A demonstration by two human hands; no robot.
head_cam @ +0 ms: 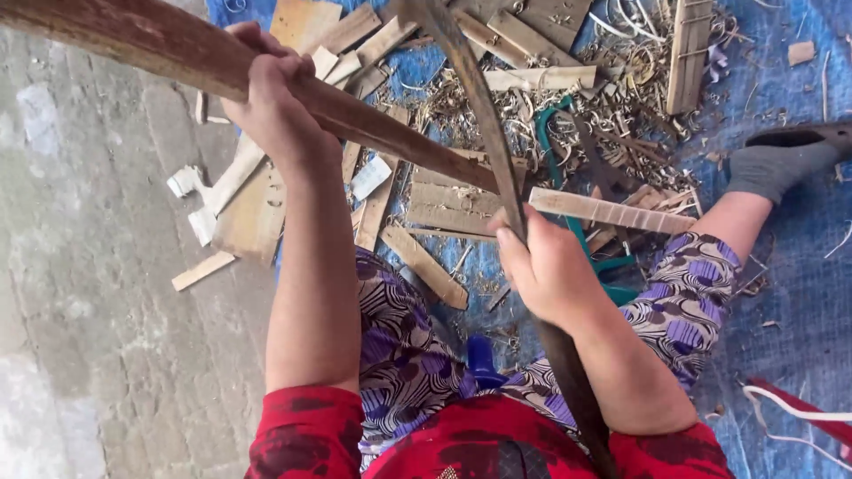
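Observation:
My left hand (275,98) grips a long brown wooden pole (133,40) that slants from the upper left down toward the middle. My right hand (550,266) is closed around a long dark curved blade (484,98) that runs from the top middle down past my lap, its handle end near my red shirt. The blade's edge meets the pole's lower end (470,173) just above my right hand. My legs in purple patterned trousers (408,346) lie below both hands.
Flat wood offcuts (444,208) and pale curled shavings (621,80) litter a blue tarp (799,284). A green-handled saw (555,133) lies among them. Bare concrete floor (89,293) fills the left. My grey-socked foot (772,164) rests at the right. A small blue object (481,359) sits between my legs.

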